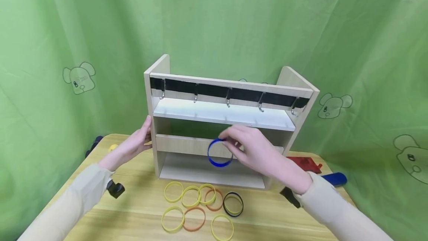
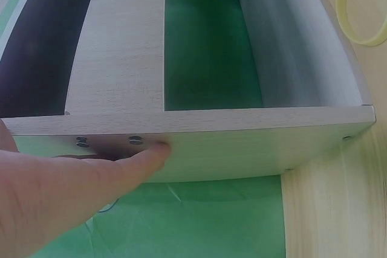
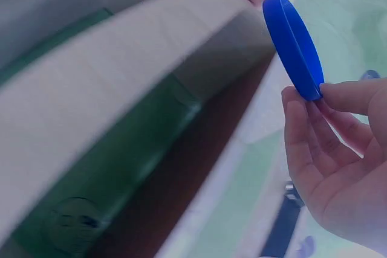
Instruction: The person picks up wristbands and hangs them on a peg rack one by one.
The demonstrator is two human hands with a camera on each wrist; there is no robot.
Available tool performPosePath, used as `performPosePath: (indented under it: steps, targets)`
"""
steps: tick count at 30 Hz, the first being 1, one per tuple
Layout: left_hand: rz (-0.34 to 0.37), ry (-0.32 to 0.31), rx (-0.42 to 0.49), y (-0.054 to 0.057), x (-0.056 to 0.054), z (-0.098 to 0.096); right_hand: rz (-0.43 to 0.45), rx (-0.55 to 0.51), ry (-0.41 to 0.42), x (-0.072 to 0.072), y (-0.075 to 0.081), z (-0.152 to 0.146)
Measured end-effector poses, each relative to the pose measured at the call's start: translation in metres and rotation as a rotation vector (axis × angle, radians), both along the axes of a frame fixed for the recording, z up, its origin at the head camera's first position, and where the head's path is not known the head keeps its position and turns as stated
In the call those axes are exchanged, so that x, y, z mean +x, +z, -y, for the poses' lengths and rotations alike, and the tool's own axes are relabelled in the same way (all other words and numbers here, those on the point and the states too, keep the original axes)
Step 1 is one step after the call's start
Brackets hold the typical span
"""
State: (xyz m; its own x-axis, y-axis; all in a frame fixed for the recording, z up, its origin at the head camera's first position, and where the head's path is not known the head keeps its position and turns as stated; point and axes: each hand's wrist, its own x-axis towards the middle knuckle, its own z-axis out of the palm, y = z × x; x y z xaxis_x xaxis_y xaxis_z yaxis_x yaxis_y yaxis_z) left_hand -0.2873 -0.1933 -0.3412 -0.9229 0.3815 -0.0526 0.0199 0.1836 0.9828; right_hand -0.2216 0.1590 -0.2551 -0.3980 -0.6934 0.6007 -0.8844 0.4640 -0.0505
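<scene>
Between thumb and fingertips my right hand (image 1: 252,148) pinches a blue wristband (image 1: 219,165) by its top edge, in front of the wooden shelf rack (image 1: 187,145). The right wrist view shows the same blue wristband (image 3: 293,46) standing up from the fingertips. My left hand (image 1: 135,142) presses against the outer left side of the rack; in the left wrist view its thumb lies along the side panel (image 2: 242,149), near two screws. A row of metal hooks (image 1: 228,97) hangs from the black strip along the rack's top rail, with nothing on them.
Yellow wristbands (image 1: 172,218), orange wristbands (image 1: 194,219) and a dark blue wristband (image 1: 233,193) lie on the wooden table (image 1: 133,211) before the rack. A red object (image 1: 305,164) and a blue object (image 1: 335,179) are at the right. A green curtain (image 1: 220,29) hangs behind.
</scene>
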Motion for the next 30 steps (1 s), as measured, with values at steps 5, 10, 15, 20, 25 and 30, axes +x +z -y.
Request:
performPosePath:
  steps: [5, 10, 15, 20, 25, 30]
  targets:
    - [0.007, 0.006, 0.017, -0.001, 0.001, 0.001, -0.015, -0.007, 0.033, -0.002, 0.032, 0.029]
    - [0.013, 0.009, 0.019, -0.001, 0.001, 0.001, -0.027, -0.013, 0.062, -0.008, 0.054, 0.057]
    - [0.010, -0.003, 0.020, -0.001, 0.000, 0.000, -0.094, -0.044, 0.087, -0.019, 0.067, 0.082]
    - [0.016, 0.000, 0.032, -0.002, 0.000, 0.001, -0.103, -0.078, 0.084, -0.035, 0.071, 0.104]
    - [0.017, 0.008, 0.040, -0.003, -0.001, 0.000, -0.115, -0.058, 0.020, -0.045, 0.073, 0.123]
    - [0.019, 0.009, 0.045, -0.003, -0.003, -0.001, -0.153, -0.014, -0.055, -0.049, 0.070, 0.137]
